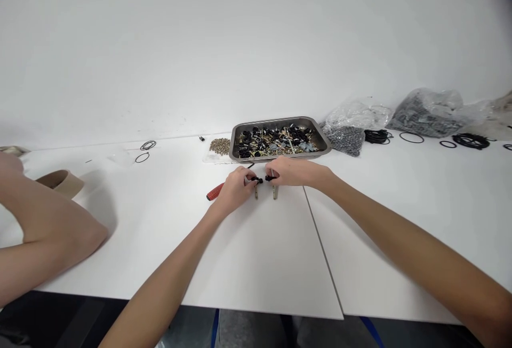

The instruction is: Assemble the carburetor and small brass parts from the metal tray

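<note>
My left hand (236, 188) is closed in a pinch on a small black-headed part with a brass-coloured shank (256, 192). A hand's breadth or less to the right, my right hand (286, 171) pinches a similar black-headed part with a brass-coloured shank (274, 193). Both shanks point down towards the white table (256, 252), and the two black ends face each other with a small gap. Under and beside my left hand lies a screwdriver with a red handle (215, 192); its middle is hidden by the hand.
Just beyond my hands stands a metal tray (326, 151) of mixed small parts, with brass-coloured pieces (220, 146) beside it. Plastic bags (426, 113) and black rings (471, 141) lie right. A co-worker's arm (52, 225) and a tape roll (72, 184) are left. A seam (324, 252) crosses the table.
</note>
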Tool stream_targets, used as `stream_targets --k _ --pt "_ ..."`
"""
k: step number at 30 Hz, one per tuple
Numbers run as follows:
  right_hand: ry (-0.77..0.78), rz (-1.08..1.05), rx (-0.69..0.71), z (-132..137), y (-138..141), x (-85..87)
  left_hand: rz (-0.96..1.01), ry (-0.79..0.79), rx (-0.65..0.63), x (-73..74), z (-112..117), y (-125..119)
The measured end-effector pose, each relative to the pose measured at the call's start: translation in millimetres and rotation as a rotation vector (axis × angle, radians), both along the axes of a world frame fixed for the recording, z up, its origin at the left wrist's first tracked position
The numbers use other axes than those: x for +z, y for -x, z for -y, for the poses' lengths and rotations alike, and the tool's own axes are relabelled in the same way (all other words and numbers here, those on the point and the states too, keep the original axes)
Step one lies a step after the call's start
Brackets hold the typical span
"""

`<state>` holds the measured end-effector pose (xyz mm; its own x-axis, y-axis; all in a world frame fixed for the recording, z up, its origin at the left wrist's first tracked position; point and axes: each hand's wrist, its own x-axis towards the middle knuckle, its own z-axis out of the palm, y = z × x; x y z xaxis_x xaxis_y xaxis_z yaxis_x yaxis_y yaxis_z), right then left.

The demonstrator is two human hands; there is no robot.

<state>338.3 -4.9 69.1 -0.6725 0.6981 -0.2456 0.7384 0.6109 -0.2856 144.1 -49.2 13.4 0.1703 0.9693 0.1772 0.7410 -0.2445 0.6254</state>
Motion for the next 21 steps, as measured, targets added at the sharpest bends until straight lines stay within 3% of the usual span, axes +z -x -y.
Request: stream_targets --k 3,12,21 --pt "-0.031 -0.011 0.019 -2.4 -1.2 -2.3 -0.004 0.000 0.012 1.3 -0.1 -0.6" --pt "0.063 -0.037 -0.004 -9.9 -8.6 1.6 0.007 -0.012 0.000 -2.1 -1.8 1.0" --pt "-0.001 -0.098 0.080 -6.1 0.1 -7.5 0.009 -0.029 0.005 -1.8 -2.9 2.0"
